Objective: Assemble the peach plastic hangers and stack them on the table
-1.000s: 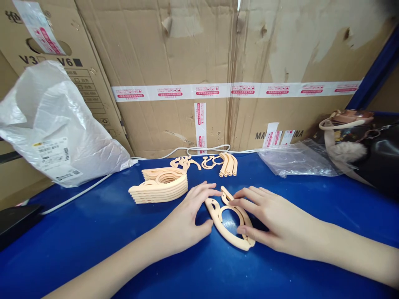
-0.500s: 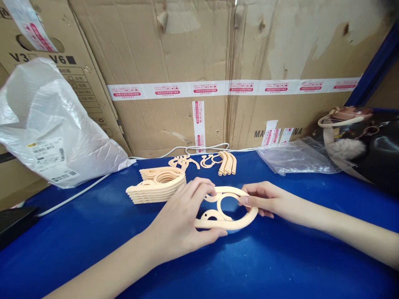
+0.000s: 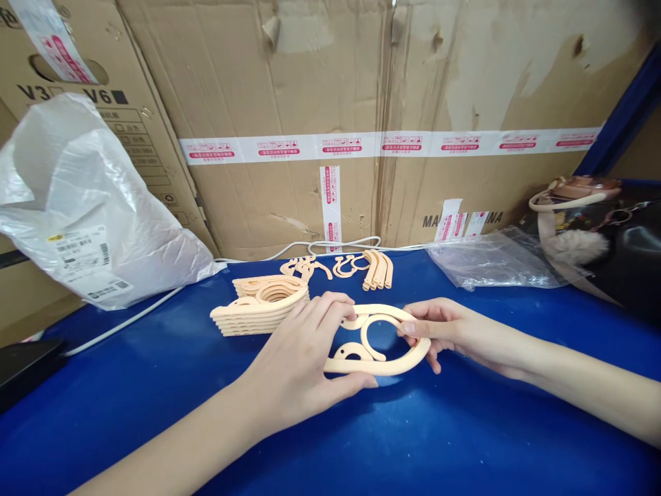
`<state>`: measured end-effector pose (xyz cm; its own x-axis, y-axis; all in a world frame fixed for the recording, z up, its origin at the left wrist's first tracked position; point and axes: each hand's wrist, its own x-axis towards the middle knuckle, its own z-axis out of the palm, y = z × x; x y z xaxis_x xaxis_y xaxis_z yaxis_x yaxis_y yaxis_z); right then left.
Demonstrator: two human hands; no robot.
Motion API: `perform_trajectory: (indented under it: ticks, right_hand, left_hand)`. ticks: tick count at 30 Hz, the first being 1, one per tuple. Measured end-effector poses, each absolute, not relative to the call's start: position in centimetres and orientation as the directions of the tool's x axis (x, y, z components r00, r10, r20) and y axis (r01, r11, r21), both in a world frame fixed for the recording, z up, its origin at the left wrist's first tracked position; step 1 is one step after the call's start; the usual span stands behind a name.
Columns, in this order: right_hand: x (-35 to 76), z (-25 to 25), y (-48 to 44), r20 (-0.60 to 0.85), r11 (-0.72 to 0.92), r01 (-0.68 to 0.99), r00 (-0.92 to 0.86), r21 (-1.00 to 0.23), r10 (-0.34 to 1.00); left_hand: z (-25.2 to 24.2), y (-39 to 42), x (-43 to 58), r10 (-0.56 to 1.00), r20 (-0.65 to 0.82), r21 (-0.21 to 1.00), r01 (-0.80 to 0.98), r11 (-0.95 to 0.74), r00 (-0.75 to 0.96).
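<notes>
Between my two hands is a cream plastic folding hanger (image 3: pixel 397 364), with curved arms around a ring-shaped opening. My left hand (image 3: pixel 304 358) grips its left end, fingers over the far arm and thumb along the near one. At the rounded right end, my right hand (image 3: pixel 431 329) pinches the rim between thumb and fingers. The left end of the hanger is partly hidden by my left hand. Just beyond that hand lies a neat stack of similar hangers (image 3: pixel 258 318). Farther back are loose cream hooks (image 3: pixel 343 267) and a few curved hanger arms (image 3: pixel 379 270).
Everything rests on a blue tabletop (image 3: pixel 413 441). Large cardboard boxes (image 3: pixel 289 76) rise behind it. A white plastic parcel bag (image 3: pixel 93 207) leans at left, near a black object (image 3: pixel 31 368). A clear bag (image 3: pixel 490 258) and a dark handbag (image 3: pixel 630 255) lie at right. A white cable (image 3: pixel 289 248) runs along the back.
The hanger is raised slightly, and its right end has shifted a little to the right. My right fingers have changed position beneath the rim. The left hand keeps its grip.
</notes>
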<state>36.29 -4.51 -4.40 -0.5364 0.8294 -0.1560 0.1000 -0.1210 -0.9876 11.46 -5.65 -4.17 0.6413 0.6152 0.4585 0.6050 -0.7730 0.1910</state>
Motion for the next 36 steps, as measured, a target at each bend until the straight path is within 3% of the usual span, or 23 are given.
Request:
perform_trajectory:
  ticks: [13,17,20,22,25,30,36]
  right_hand:
    - [36.1,-4.4,-4.7,-0.088,0.010,0.171,-0.557,-0.985,0.826]
    - [36.4,-3.6,-4.8,0.010,0.122,0.183,-0.517,-0.975,0.856]
    - [36.8,-3.3,-4.8,0.130,0.353,0.370,-0.509,-0.859,0.851]
    - [37.0,-3.3,-4.9,0.208,0.549,0.520,-0.574,-0.654,0.792]
    - [36.9,-3.7,-5.2,0.198,0.711,0.584,-0.702,-0.392,0.685]
    - [36.5,-4.2,-5.3,0.082,0.709,0.606,-0.736,-0.360,0.672]
    - [36.4,-4.1,-5.2,0.067,0.701,0.618,-0.731,-0.357,0.679]
  left_hand:
    - [-3.1,-6.6,11.8,0.509,0.439,-0.037,0.581,-0.813,0.740]
    - [-0.2,-6.5,10.7,0.564,0.435,-0.023,0.635,-0.772,0.702]
    - [2.3,-5.0,7.7,0.670,0.426,0.074,0.715,-0.695,0.607]
    - [3.5,-3.8,5.3,0.728,0.436,0.154,0.754,-0.639,0.528]
    - [3.9,-2.5,2.6,0.814,0.335,0.250,0.788,-0.563,0.475]
    - [2.4,-1.7,0.7,0.853,0.351,0.297,0.819,-0.492,0.386]
    - [1.2,-0.7,-0.6,0.845,0.260,0.203,0.829,-0.521,0.467]
